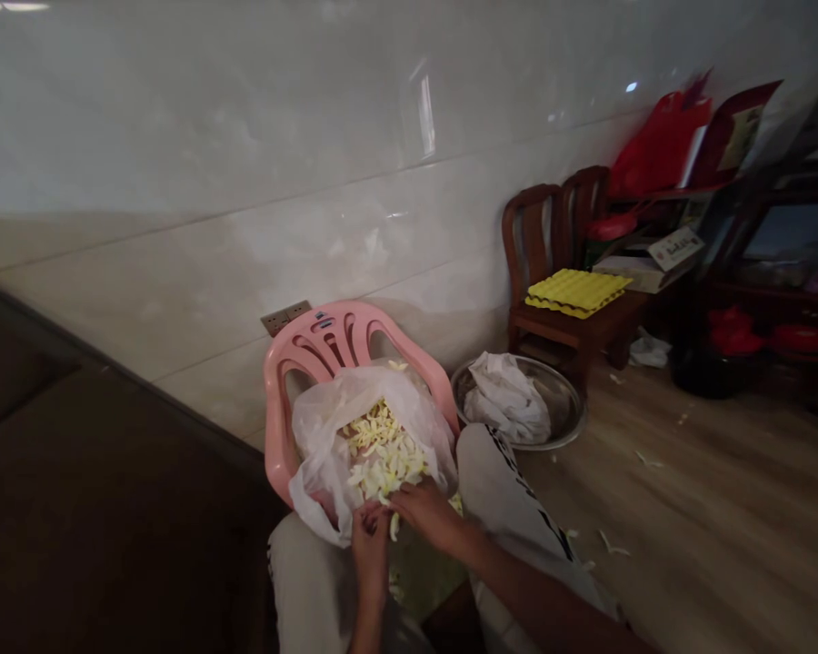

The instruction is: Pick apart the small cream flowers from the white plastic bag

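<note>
A pink plastic chair stands in front of my knees, and a clear plastic bag lies open on its seat. The bag holds a heap of pale yellow plant pieces. My left hand and my right hand meet at the bag's near lip, close together. One pale piece hangs just under my right fingertips. My left fingers are partly hidden behind the hands' overlap. Light trousers cover my legs, with loose pieces lying between them.
A steel basin holding a white plastic bag stands right of the chair. Behind it is a dark wooden chair with a yellow egg tray on the seat. Scraps lie on the wood floor. A dark sofa fills the left.
</note>
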The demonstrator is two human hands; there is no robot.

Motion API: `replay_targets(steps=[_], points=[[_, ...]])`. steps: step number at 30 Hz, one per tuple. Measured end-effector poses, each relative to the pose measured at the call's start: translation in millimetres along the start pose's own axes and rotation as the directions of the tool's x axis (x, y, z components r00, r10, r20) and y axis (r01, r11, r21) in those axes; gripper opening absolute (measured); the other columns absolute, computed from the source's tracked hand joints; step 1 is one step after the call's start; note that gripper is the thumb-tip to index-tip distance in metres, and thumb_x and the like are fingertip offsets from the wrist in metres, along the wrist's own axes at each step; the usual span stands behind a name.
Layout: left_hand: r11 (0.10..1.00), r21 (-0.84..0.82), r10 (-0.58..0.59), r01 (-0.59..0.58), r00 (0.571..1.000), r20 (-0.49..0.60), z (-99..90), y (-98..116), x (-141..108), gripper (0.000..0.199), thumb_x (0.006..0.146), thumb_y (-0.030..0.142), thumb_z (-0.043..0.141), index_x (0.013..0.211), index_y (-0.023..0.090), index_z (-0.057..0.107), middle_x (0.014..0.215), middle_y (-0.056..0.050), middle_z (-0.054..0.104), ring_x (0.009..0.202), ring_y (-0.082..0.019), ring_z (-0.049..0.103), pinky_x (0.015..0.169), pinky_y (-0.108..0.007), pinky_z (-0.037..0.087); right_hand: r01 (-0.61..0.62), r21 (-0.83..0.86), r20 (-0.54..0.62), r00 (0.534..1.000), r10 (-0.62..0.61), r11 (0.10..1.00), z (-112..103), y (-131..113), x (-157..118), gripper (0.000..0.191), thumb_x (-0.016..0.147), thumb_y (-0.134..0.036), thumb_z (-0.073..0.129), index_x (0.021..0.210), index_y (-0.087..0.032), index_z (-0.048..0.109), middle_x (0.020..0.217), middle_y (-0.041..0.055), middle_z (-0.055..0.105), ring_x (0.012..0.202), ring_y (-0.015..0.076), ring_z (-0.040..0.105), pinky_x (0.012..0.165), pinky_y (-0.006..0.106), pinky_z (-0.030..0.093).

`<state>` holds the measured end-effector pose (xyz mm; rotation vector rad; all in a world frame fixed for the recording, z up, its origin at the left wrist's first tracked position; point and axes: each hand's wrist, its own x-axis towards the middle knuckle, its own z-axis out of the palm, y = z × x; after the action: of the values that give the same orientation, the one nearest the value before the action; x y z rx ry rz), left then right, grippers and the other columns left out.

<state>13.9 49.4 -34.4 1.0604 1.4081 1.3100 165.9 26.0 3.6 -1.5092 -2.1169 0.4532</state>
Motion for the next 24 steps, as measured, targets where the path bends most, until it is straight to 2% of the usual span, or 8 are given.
replay_targets(steps=[3, 5, 9, 14, 19, 24], points=[[1.0, 0.019, -0.007, 0.006, 0.998, 0.067, -0.9, -2.0, -0.2, 0.04, 0.053, 0.05, 0.078, 0.073, 0.017, 0.069, 0.068, -0.003, 0.071, 0.071, -0.024, 0.067, 0.07, -0.034, 0.053, 0.043, -0.135, -0.004, 0.999, -0.044, 0.99, 0.7, 2.2, -0.2, 0.021, 0.099, -0.027, 0.05, 0.099, -0.02, 0.07, 0.094, 0.0063, 0.07, 0.083, 0.0196, 0.064, 0.083, 0.031, 0.042], [1.0, 0.028, -0.013, 0.01, 0.992, 0.124, -2.0, -3.3, -0.3, 0.041, 0.055, 0.054, 0.077, 0.072, 0.017, 0.071, 0.069, -0.003, 0.071, 0.072, -0.024, 0.067, 0.07, -0.034, 0.052, 0.057, -0.154, -0.005, 0.998, -0.058, 0.986, 0.7, 3.9, -0.4, 0.019, 0.099, -0.026, 0.052, 0.103, -0.021, 0.07, 0.094, 0.0052, 0.071, 0.083, 0.0193, 0.065, 0.082, 0.03, 0.042], [0.999, 0.039, -0.007, 0.002, 0.991, 0.132, -3.6, -4.2, 0.6, 0.045, 0.054, 0.057, 0.078, 0.075, 0.017, 0.073, 0.075, -0.004, 0.072, 0.077, -0.026, 0.067, 0.069, -0.033, 0.052, 0.043, -0.078, -0.029, 0.999, -0.045, 0.996, -0.6, 6.8, -0.7, 0.023, 0.101, -0.029, 0.049, 0.098, -0.022, 0.071, 0.093, 0.0041, 0.072, 0.086, 0.0185, 0.066, 0.078, 0.027, 0.041], [0.994, 0.084, 0.062, -0.073, 0.991, 0.121, -2.9, -0.9, 1.3, 0.046, 0.057, 0.059, 0.077, 0.076, 0.017, 0.074, 0.075, -0.004, 0.072, 0.077, -0.025, 0.066, 0.073, -0.034, 0.052, 0.017, 0.09, -0.085, 0.996, -0.009, 0.996, -1.6, 7.9, 2.0, 0.025, 0.099, -0.026, 0.051, 0.088, -0.019, 0.073, 0.086, 0.0028, 0.074, 0.082, 0.0152, 0.065, 0.072, 0.024, 0.037], [0.992, 0.096, 0.071, -0.085, 0.988, 0.139, -1.6, 0.1, -1.0, 0.047, 0.057, 0.061, 0.077, 0.074, 0.017, 0.073, 0.072, -0.003, 0.07, 0.072, -0.022, 0.063, 0.068, -0.032, 0.052, -0.09, 0.13, -0.084, 0.991, 0.101, 0.987, -2.1, 10.0, 7.3, 0.024, 0.093, -0.018, 0.055, 0.077, -0.016, 0.072, 0.077, 0.0044, 0.073, 0.07, 0.014, 0.06, 0.064, 0.024, 0.031], [0.983, 0.113, 0.118, -0.141, 0.975, 0.19, -1.6, 1.6, -4.7, 0.044, 0.061, 0.06, 0.076, 0.073, 0.018, 0.073, 0.073, -0.003, 0.071, 0.074, -0.023, 0.065, 0.072, -0.032, 0.053, -0.111, 0.155, -0.059, 0.991, 0.121, 0.982, -4.7, 11.0, 6.0, 0.012, 0.086, -0.018, 0.062, 0.08, -0.017, 0.072, 0.077, 0.0032, 0.072, 0.069, 0.0137, 0.057, 0.059, 0.025, 0.025]])
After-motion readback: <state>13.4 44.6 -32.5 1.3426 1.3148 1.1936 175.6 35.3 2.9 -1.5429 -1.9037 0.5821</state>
